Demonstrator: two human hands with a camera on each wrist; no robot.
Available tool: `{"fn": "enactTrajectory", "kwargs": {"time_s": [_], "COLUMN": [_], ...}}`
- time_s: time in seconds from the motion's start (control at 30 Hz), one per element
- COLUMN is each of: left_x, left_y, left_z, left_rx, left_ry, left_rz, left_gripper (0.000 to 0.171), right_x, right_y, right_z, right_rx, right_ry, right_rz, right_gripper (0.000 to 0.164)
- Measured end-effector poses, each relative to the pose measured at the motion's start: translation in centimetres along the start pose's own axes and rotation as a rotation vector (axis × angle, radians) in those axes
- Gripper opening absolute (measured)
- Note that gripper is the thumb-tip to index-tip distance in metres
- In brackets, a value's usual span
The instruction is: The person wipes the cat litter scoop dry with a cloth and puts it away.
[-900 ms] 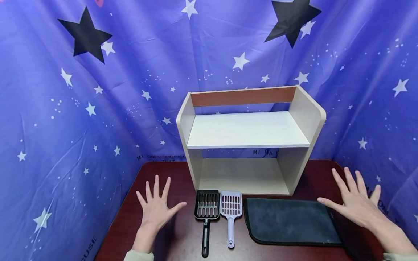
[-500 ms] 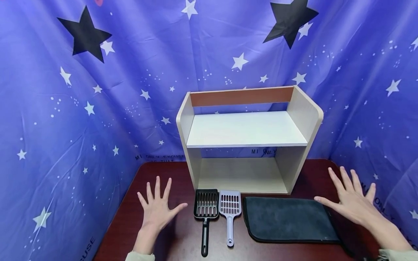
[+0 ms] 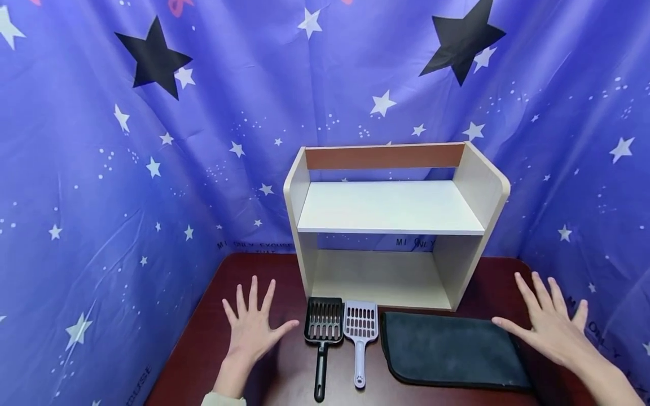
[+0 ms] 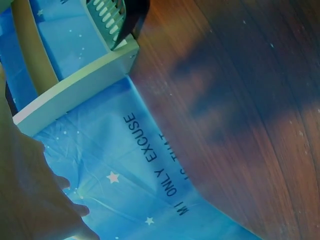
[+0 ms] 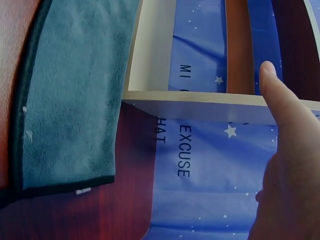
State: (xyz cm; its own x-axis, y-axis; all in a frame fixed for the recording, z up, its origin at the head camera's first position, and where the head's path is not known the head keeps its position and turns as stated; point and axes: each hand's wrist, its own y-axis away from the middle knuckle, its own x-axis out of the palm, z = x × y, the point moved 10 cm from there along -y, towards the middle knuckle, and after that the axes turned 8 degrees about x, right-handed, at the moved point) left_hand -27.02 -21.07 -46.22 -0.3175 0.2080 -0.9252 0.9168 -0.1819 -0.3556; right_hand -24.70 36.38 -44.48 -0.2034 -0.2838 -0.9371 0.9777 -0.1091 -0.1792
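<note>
My left hand [image 3: 251, 332] is spread wide, holding nothing, to the left of a black slotted litter scoop [image 3: 322, 343]. Beside that scoop lies a pale lilac litter scoop [image 3: 360, 352] with a paw mark on its handle. Right of both scoops is a dark, flat cloth pad [image 3: 454, 349] with black edging, its fuzzy teal surface [image 5: 75, 100] filling the left of the right wrist view. My right hand [image 3: 553, 330], also empty with fingers spread, is near the pad's right end. A shadow of a hand falls on the table in the left wrist view.
A two-tier shelf unit [image 3: 391, 206] with a white upper board stands behind the scoops and pad. All rest on a dark red wooden table [image 3: 284, 372]. A blue-purple star-printed curtain [image 3: 127, 186] encloses the back and both sides.
The head view has tilted and turned slightly, shifting the scene a little down and right. Both hands stay spread in about the same places; the scoops and pad have not moved.
</note>
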Motion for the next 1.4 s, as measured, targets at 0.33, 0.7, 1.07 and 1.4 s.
{"fn": "enactTrajectory", "kwargs": {"time_s": [0.33, 0.7, 1.07, 1.4], "left_x": [0.1, -0.6, -0.2, -0.3], "left_y": [-0.9, -1.0, -0.7, 0.2], "left_z": [-1.1, -2.0, -2.2, -3.5], "left_rx": [0.035, 0.056, 0.045, 0.078], "left_ry": [0.012, -0.010, -0.037, -0.055], "left_rz": [-0.023, -0.054, 0.000, -0.070], "left_gripper": [0.105, 0.103, 0.106, 0.105], "right_x": [0.4, 0.3, 1.3, 2.1], "right_y": [0.0, -0.3, -0.1, 0.7], "right_z": [-0.4, 0.2, 0.1, 0.0], "right_rx": [-0.005, -0.017, -0.012, 0.009], "right_ry": [0.001, 0.001, -0.023, -0.037], "right_rz": [-0.015, -0.031, -0.001, 0.081], "right_gripper": [0.108, 0.110, 0.109, 0.107]}}
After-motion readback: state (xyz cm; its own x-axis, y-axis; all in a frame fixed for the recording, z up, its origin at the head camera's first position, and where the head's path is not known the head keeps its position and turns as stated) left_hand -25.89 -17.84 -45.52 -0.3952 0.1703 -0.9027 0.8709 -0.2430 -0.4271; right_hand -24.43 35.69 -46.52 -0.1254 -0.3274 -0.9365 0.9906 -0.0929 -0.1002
